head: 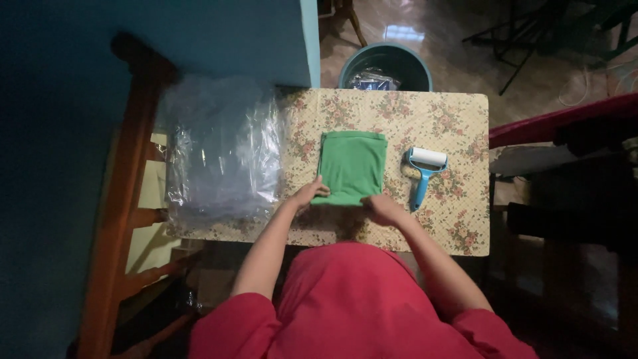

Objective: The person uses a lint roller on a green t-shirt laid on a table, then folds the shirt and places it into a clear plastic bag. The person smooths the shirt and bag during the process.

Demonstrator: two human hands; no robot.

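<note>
A folded green cloth [351, 163] lies flat in the middle of a small table covered with a flowered cloth [452, 119]. My left hand [310, 194] rests on the cloth's near left corner, fingers pinching its edge. At the near right corner, my right hand [383, 208] grips the cloth's front edge. A blue-handled lint roller [423, 173] with a white roll lies just right of the cloth, untouched.
A stack of clear plastic bags [222, 149] covers the table's left end. A teal bucket [387, 65] stands on the floor behind the table. A wooden chair [126, 199] is on the left, a blue wall [60, 133] beyond it, dark furniture at right.
</note>
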